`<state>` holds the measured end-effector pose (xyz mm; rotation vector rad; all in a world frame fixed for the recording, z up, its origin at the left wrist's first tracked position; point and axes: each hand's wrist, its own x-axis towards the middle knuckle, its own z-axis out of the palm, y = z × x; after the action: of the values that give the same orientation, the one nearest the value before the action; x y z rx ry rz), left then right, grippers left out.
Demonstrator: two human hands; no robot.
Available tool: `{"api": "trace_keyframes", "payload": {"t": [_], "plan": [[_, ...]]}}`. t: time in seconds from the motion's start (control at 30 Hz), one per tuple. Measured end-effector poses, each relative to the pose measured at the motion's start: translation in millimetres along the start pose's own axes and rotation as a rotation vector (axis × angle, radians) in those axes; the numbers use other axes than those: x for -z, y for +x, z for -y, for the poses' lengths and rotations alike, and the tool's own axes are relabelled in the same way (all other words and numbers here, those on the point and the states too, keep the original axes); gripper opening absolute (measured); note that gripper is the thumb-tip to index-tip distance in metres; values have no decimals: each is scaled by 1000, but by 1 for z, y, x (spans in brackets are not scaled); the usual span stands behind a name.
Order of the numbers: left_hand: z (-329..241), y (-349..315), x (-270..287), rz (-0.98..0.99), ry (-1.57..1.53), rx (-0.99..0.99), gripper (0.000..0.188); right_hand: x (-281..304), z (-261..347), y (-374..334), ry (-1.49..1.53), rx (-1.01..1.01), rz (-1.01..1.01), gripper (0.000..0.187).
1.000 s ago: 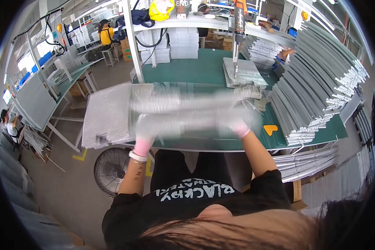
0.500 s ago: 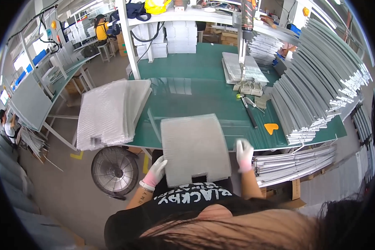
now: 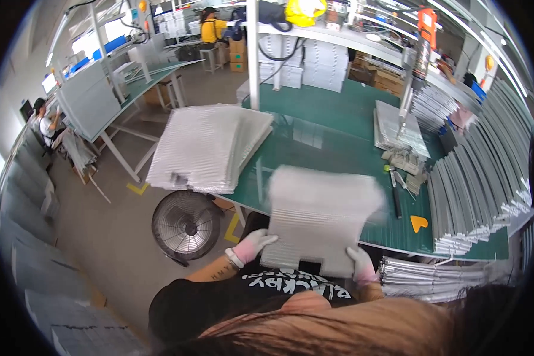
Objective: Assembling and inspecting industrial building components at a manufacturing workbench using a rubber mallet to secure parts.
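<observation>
There's a good open lane over the middle of the green surface [image 3: 338,110], running back toward the stacked white panels [image 3: 325,68] under the shelf [image 3: 350,43]. Up front, the translucent sheet [image 3: 314,231] between the person's left hand [image 3: 258,244] and right hand [image 3: 362,264] fills the near way in. To the left, a pile of wrap sheets [image 3: 196,145] crowds the corner, the white post [image 3: 253,65] rising behind. To the right, a power screwdriver [image 3: 418,68] hangs down, the black-handled tool [image 3: 397,202] lies low, and tall grey slats [image 3: 480,172] wall off that side.
</observation>
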<state>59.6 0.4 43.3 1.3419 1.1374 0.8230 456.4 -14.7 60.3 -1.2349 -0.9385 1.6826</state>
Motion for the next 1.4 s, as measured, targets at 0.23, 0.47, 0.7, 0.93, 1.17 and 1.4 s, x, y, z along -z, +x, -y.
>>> {"api": "trace_keyframes", "payload": {"t": [0.23, 0.47, 0.7, 0.93, 1.17, 1.4], "plan": [[-82, -16, 5, -35, -331, -97, 43, -56, 100, -28, -89, 338, 32, 42], [-238, -90, 141, -808, -14, -409, 43, -214, 238, 26, -358, 741, 265, 44], [-256, -109, 283, -870, 32, -539, 53, -376, 216, 101, 209, 190, 823, 42], [-153, -64, 350, -704, 750, 150, 68, -370, 181, 148, -249, -158, 701, 56], [-77, -66, 389, -564, -31, -80, 74, -297, 144, 178, -297, 66, 301, 72], [-53, -41, 407, -388, -505, 38, 79, -338, 109, 194, -318, -54, 526, 100]]}}
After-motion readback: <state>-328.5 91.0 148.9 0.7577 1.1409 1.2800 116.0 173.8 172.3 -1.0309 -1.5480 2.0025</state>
